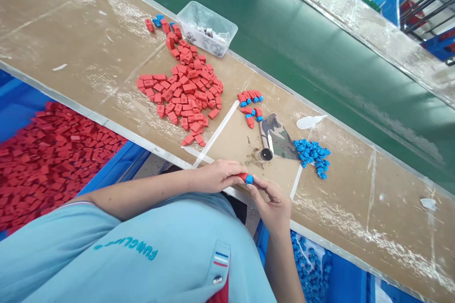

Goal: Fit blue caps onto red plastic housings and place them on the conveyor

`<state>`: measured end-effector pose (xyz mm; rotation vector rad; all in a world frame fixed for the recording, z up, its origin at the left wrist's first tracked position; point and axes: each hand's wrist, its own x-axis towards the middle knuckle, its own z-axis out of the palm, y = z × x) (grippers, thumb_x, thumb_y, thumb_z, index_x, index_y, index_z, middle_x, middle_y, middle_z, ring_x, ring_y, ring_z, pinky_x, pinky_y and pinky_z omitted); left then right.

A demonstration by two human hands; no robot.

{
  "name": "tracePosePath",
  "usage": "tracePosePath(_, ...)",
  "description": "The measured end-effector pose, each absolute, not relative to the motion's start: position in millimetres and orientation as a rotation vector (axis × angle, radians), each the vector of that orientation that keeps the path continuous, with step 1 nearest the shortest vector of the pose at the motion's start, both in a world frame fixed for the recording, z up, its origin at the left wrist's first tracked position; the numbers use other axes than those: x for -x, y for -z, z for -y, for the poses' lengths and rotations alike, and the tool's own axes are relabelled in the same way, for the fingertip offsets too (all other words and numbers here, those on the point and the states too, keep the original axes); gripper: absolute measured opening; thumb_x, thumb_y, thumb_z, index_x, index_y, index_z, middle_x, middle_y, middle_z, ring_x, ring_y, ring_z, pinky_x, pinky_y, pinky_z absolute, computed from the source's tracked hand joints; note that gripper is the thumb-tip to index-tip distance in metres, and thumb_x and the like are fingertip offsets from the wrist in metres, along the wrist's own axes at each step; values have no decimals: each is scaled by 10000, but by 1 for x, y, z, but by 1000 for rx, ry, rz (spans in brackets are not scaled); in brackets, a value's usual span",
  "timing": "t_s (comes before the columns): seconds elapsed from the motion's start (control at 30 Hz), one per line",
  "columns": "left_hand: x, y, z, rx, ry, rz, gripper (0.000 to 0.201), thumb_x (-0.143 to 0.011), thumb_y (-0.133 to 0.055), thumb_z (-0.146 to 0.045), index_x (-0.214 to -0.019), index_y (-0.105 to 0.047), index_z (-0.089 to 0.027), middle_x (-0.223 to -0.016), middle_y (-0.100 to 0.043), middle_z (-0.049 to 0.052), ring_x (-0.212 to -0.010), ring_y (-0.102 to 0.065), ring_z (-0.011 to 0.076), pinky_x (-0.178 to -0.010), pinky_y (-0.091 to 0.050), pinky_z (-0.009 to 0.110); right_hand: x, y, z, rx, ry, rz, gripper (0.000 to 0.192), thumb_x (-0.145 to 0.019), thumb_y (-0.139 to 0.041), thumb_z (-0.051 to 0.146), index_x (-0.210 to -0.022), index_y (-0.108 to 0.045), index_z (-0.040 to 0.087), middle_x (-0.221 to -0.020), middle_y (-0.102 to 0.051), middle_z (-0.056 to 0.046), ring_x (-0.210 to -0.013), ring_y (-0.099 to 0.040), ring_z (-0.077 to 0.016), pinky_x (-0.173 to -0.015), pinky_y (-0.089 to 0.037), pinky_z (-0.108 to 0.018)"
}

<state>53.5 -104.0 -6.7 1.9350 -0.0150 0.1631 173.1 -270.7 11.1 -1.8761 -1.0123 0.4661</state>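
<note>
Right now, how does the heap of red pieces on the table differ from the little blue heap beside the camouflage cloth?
The red pile is far bigger and spread wide; the blue pile is small and tight. Red pieces are flat, blocky rectangles; blue ones are smaller and knobbly. The red pile lies left of the camouflage cloth, the blue right of it. Both lie loose on the worn table.

Bright, even, diffuse light; shadows soft and short. Dull glare on the scuffed workbench toward its far edge and on its clear edge strip. Focus sharp at centre; frame tilted, slight softening and stretch at corners.
</note>
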Motion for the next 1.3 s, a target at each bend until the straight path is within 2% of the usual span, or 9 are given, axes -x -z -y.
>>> tracePosePath(0.27,-53,10,104,-1968,-228,122,258,-972,-385,-253,-1088,-574,-121,-1005,-650,142,-942,-583,193,-853,-456,278,-175,-14,269,1830,-398,1045,55,-771,-717,291,-811,-751,276,-788,-748,-19,-700,-695,-174,-645,-580,-296)
tracePosePath(0.53,-59,6,97,-2056,-186,97,250,-971,-406,-280,-1053,-604,-149,-911,-652,89,-852,-590,169,-782,-456,242,-185,-2,270,1907,-505,1050,142,-789,-679,378,-863,-757,286,-822,-750,-28,-749,-691,-188,-688,-561,-315)
tracePosePath(0.7,-89,-8,60,-2266,-315,-194,209,-930,-468,-257,-962,-641,-143,-915,-593,68,-851,-574,175,-818,-464,278,-241,6,287,2230,-115,683,346,-792,-594,509,-804,-723,188,-779,-721,-71,-697,-650,-189,-683,-520,-322)
tracePosePath(0.83,-123,-6,30,-2394,-299,-451,187,-885,-507,-210,-818,-654,-115,-913,-570,91,-925,-569,227,-885,-466,360,-281,9,294,2361,90,585,431,-760,-590,499,-981,-692,144,-846,-697,-105,-766,-634,-221,-747,-488,-362)
tracePosePath(0.93,-133,-5,16,-2381,-336,-623,205,-860,-500,-120,-1016,-631,-93,-1057,-561,125,-991,-567,233,-898,-465,361,-293,11,290,2504,120,621,421,-732,-573,514,-957,-699,182,-831,-700,-91,-875,-630,-260,-782,-466,-375)
tracePosePath(1.03,-117,-12,5,-2421,-417,-695,309,-836,-507,-83,-1136,-582,-92,-1086,-568,125,-986,-562,220,-872,-460,340,-298,13,288,2559,-8,579,388,-706,-565,519,-882,-692,197,-715,-694,-63,-757,-644,-248,-687,-467,-344)
tracePosePath(1.1,-93,-21,1,-2489,-416,-686,208,-850,-500,-108,-1005,-638,-107,-974,-602,102,-943,-556,219,-864,-440,339,-300,14,288,2584,-34,567,365,-693,-561,489,-882,-686,203,-682,-687,-52,-704,-644,-239,-648,-459,-332)
tracePosePath(1.2,-53,-34,1,-2581,-231,-522,134,-819,-547,-118,-783,-673,-146,-811,-612,66,-852,-537,206,-806,-411,316,-301,14,289,2649,-9,638,402,-715,-495,442,-979,-690,211,-731,-693,-64,-749,-646,-258,-655,-454,-347)
tracePosePath(1.3,-26,-32,7,-2675,-46,-349,126,-729,-611,-57,-725,-678,-164,-801,-597,68,-815,-506,203,-706,-380,290,-298,11,288,2710,-23,653,412,-708,-453,419,-979,-691,218,-762,-691,-76,-820,-644,-287,-693,-460,-383)
